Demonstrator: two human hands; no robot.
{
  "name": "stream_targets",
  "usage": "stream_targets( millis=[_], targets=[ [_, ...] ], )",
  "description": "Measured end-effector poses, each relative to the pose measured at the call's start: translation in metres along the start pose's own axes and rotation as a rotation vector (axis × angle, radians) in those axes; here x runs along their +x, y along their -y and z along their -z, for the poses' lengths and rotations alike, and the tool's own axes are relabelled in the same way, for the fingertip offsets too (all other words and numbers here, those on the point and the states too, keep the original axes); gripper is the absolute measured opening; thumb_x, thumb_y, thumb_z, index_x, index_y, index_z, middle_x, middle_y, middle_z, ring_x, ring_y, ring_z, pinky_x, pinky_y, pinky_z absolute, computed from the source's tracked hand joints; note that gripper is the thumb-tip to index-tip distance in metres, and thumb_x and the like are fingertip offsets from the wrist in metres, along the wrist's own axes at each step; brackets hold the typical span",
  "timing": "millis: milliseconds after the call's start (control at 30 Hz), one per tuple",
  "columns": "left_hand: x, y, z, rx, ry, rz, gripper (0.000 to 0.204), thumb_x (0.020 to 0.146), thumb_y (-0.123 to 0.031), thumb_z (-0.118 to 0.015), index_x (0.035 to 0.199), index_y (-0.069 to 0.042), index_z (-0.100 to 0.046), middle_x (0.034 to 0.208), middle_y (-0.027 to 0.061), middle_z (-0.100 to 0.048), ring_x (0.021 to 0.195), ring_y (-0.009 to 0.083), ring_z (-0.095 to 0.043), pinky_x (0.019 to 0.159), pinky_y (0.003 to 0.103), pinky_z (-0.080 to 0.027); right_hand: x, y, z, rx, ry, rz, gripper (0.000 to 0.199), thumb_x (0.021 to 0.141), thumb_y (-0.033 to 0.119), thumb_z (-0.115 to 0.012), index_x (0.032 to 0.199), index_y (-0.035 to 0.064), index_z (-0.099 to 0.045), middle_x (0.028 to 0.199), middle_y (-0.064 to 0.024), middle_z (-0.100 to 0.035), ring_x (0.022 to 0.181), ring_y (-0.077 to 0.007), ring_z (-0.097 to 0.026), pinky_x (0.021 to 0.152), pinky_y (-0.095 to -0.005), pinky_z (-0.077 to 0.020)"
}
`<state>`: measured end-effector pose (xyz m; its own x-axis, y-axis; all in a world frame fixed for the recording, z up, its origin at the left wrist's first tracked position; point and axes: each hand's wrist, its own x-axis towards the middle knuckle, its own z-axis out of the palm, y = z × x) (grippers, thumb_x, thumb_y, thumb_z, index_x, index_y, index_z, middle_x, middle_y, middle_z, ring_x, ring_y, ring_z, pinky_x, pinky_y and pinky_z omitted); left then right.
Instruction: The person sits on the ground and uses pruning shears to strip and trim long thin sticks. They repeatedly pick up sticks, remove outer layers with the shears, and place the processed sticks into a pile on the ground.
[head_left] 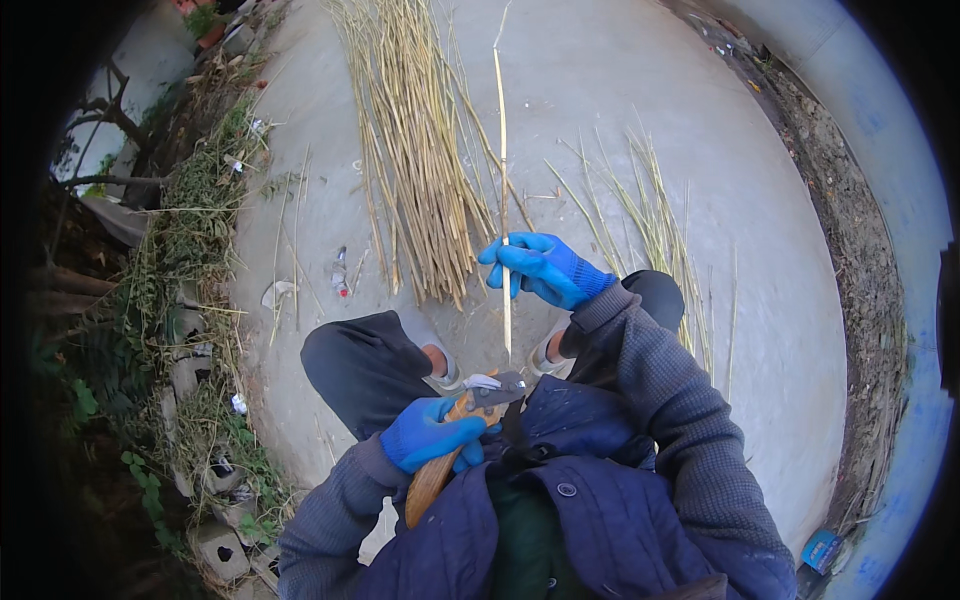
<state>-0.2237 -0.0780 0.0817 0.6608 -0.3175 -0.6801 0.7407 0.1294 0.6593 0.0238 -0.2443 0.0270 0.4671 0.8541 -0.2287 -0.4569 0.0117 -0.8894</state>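
My left hand [435, 435], in a blue glove, is closed round a wooden-handled knife [428, 488] close to my body. Its short dark metal end [498, 392] points away to the right, with something white along it. Between the gloved fingers of my right hand [545, 270] is a long thin stalk [503, 150], pale and peeled-looking at its near end. The stalk runs away from me, and its near tip ends just short of the metal end. Beyond my feet lies a big bundle of unpeeled stalks [415, 150], left of the held one.
Thinner greenish stalks [655, 205] lie spread on the concrete floor [760, 190] to the right. Dry weeds [205, 190] and hollow blocks [218, 550] line the left edge. A small clear plastic piece [340, 270] lies left of the bundle. A blue container [820, 550] stands by the right wall.
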Motion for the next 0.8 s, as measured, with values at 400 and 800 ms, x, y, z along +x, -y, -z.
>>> stream_targets(
  millis=[400, 800],
  targets=[
    [0.005, 0.006, 0.016, -0.061, -0.066, -0.027, 0.033, 0.093, -0.027, -0.064, 0.106, 0.003, -0.061, 0.079, 0.0124, -0.069, 0.064, 0.0167, -0.066, 0.06, 0.028, -0.056, -0.011, -0.037, -0.027, 0.187, 0.135, -0.081, 0.039, 0.098, 0.029, -0.055, 0.122, -0.0007, -0.058, 0.107, -0.0114, -0.066, 0.102, -0.0192, -0.063, 0.089, -0.0334, -0.05],
    [0.0, 0.008, 0.021, 0.005, -0.006, -0.006, 0.031, 0.093, -0.026, -0.064, 0.104, 0.003, -0.061, 0.078, 0.0121, -0.068, 0.064, 0.0175, -0.067, 0.058, 0.03, -0.057, -0.001, -0.023, -0.027, 0.158, 0.037, -0.061, 0.042, 0.099, 0.032, -0.055, 0.122, -0.0023, -0.056, 0.103, -0.0089, -0.065, 0.102, -0.0183, -0.063, 0.094, -0.0332, -0.0492]
  ],
)
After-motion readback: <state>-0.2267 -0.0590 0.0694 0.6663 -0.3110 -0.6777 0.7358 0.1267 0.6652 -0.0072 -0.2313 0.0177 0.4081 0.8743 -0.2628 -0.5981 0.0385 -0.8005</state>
